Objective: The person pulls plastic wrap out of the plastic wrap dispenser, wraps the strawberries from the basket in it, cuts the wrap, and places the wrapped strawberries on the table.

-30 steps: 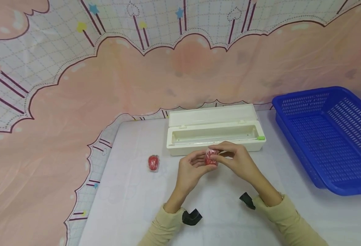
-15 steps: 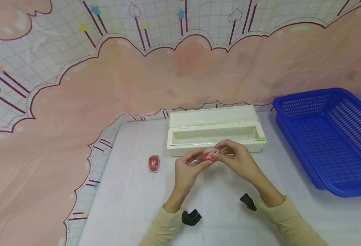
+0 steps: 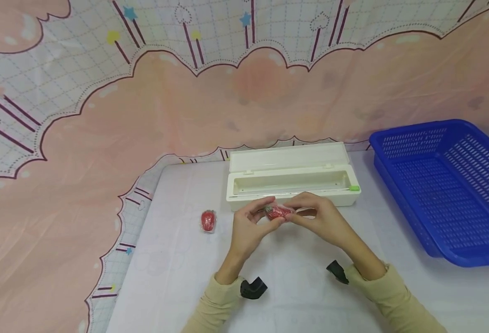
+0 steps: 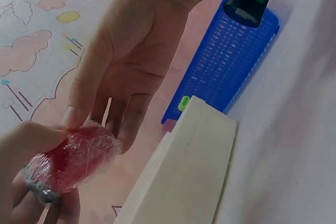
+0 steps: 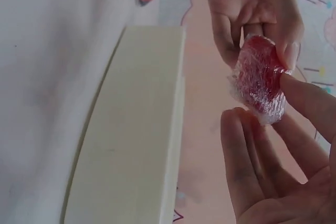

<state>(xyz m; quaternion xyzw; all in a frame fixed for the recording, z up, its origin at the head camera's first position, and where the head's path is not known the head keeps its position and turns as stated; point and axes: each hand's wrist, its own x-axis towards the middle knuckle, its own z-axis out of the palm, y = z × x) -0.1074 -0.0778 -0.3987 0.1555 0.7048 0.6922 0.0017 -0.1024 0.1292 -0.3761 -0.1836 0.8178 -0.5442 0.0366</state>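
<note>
A pink backdrop cloth with a scalloped edge (image 3: pixel 103 138) is seen hanging behind and to the left of the white desk (image 3: pixel 178 268). Furthest left on the desk, a small red strawberry-shaped piece wrapped in clear film (image 3: pixel 208 221) is laid by itself, well apart from the hands. Next, the left hand (image 3: pixel 248 226) is raised just above the desk, its grip clamped — thumb and fingertips — on the left end of a second red strawberry-shaped piece wrapped in crinkled clear film (image 3: pixel 278 212). That piece is held in the air between the two hands, just in front of a long cream plastic dispenser box with its lid folded back (image 3: pixel 290 182); in the left wrist view (image 4: pixel 71 158) its greenish end is seen pinched at the left fingertips. The right hand (image 3: pixel 321 222) is closed on the right end, the wrap being pinched between thumb and forefinger while the other fingers are held loosely straight — this is plain in the right wrist view (image 5: pixel 260 80). A small green tab (image 3: pixel 354 187) is seen at the box's right end. Furthest right, a blue perforated plastic basket (image 3: pixel 444 185) is set on the desk.
</note>
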